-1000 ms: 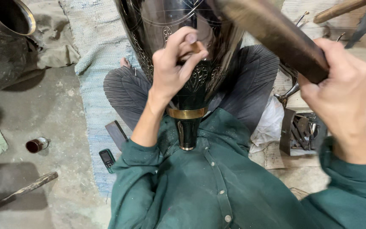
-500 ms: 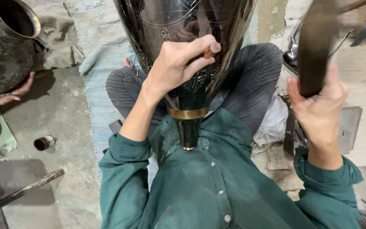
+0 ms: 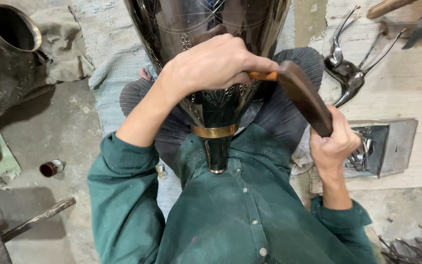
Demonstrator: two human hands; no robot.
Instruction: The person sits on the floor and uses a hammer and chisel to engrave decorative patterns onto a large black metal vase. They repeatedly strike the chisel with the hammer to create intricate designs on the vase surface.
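Chasing a pattern into a dark metal vase, punch and mallet in hand.

Left fingers [image 3: 250, 61] clamped tight on a small orange-handled punch [image 3: 262, 76], tip against the vase [image 3: 211, 29]; left hand [image 3: 216, 63] rests on vase wall. Right fingers [image 3: 335, 142] wrapped shut on dark wooden mallet [image 3: 304, 98], head touching punch end. Vase lies mouth-away in the lap, brass ring and foot [image 3: 216, 146] toward the chest, legs crossed on a pale mat [image 3: 108, 54]. Progress, judging by look: engraved lines & floral band already cut near the neck, more lines higher up; how much left can't tell, upper body out of frame. Containers: 2nd dark vessel [image 3: 6, 54] top left, mouth open, inside dark, contents not visible; small brown jar [image 3: 51, 168] on floor, contents unclear; metal tray [image 3: 382, 146] at right w/ tools in it.
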